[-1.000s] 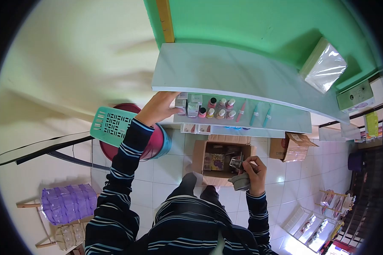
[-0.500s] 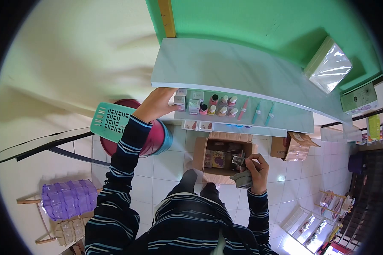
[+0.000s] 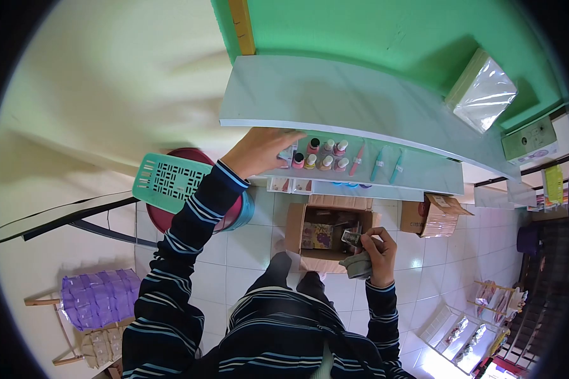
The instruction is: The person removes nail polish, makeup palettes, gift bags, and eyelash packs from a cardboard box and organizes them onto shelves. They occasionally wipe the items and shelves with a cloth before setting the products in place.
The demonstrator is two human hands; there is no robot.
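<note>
My left hand (image 3: 259,151) reaches under the upper board onto the middle shelf (image 3: 433,175), its fingers curled around small pale boxes (image 3: 289,155) and partly hiding them. Right of those boxes stand several nail polish bottles (image 3: 314,146) with black, white and yellow caps. My right hand (image 3: 380,252) is closed, pinching a small clear packet (image 3: 351,237) with something dark in it. A grey cloth (image 3: 358,266) hangs in the same hand. Just below the packet an open cardboard box (image 3: 295,230) on the floor holds packaged goods.
Pink and teal packaged tools (image 3: 378,165) lie farther right on the shelf. A green basket (image 3: 171,183) rests on a red tub (image 3: 227,218) at left. Another carton (image 3: 427,216) is on the floor. The upper board (image 3: 335,95) overhangs the shelf; clear-wrapped packs (image 3: 483,91) sit on it.
My left hand has moved right along the shelf, from the leftmost small boxes to those beside the bottles, covering more of them. My right hand keeps the packet and cloth, the packet slightly turned.
</note>
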